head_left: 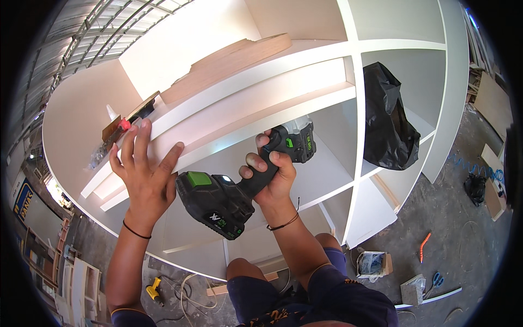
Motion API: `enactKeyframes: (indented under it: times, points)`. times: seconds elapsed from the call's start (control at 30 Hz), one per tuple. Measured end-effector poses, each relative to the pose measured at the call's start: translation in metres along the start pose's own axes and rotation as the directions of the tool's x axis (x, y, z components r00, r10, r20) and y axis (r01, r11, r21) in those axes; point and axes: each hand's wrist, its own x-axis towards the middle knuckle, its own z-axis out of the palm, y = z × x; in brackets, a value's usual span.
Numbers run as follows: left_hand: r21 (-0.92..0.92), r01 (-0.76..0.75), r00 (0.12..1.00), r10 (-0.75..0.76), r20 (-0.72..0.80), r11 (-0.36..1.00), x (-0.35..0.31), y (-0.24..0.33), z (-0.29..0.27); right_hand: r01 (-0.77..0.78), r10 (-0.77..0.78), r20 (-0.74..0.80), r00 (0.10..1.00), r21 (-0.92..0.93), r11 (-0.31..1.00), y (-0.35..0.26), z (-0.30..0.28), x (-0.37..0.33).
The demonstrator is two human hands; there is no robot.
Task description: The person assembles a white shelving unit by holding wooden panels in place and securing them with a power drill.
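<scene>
My right hand (pixel 275 177) is wrapped around the grip of a black and green cordless impact driver (pixel 215 204). Its battery base points toward me and a small light on it glows. The head of the tool reaches under the white shelf rail, and its tip is hidden. My left hand (pixel 143 174) lies with fingers spread across the front edge of a white shelf (pixel 190 155) in a large white cabinet (pixel 357 71), holding nothing. Beside its fingertips sits a small red-tipped item (pixel 125 125) that I cannot make out further.
A curved wooden offcut (pixel 229 60) lies on the upper shelf. A black plastic bag (pixel 388 122) hangs over a compartment at right. On the floor are a yellow power tool (pixel 154 291) with cables, blue scissors (pixel 437 279), an orange-handled item (pixel 424 246) and an opened box (pixel 373 265).
</scene>
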Motion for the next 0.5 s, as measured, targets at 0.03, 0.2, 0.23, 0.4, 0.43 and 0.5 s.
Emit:
enactKeyframes:
  times: [0.03, 0.2, 0.23, 0.4, 0.43, 0.5]
  points:
    - [0.007, -0.009, 1.000, 0.009, 0.003, 1.000, -0.0004, -0.0001, -0.0003, 0.002, -0.002, 0.000, 1.000, 0.001, 1.000, 0.0001, -0.0004, -0.0004]
    - [-0.009, -0.011, 1.000, 0.011, -0.005, 1.000, 0.0006, 0.0016, -0.0007, -0.005, 0.005, -0.031, 1.000, 0.014, 1.000, -0.0032, -0.0018, -0.0002]
    - [-0.012, -0.012, 1.000, 0.012, -0.003, 1.000, 0.0016, 0.0022, -0.0008, -0.009, 0.010, -0.021, 1.000, 0.022, 1.000, -0.0044, -0.0026, 0.0002]
    - [-0.009, 0.002, 1.000, -0.002, -0.010, 1.000, -0.0032, -0.0037, -0.0009, -0.018, 0.018, 0.003, 1.000, 0.004, 1.000, 0.0019, -0.0011, 0.0032]
    - [-0.009, -0.001, 1.000, 0.001, -0.002, 1.000, -0.0019, -0.0023, -0.0015, -0.018, 0.018, 0.002, 1.000, 0.016, 1.000, 0.0006, -0.0016, 0.0024]
    - [-0.010, 0.009, 1.000, -0.009, -0.009, 1.000, 0.0014, -0.0001, -0.0020, -0.005, 0.005, -0.006, 1.000, -0.001, 1.000, -0.0012, 0.0013, 0.0031]
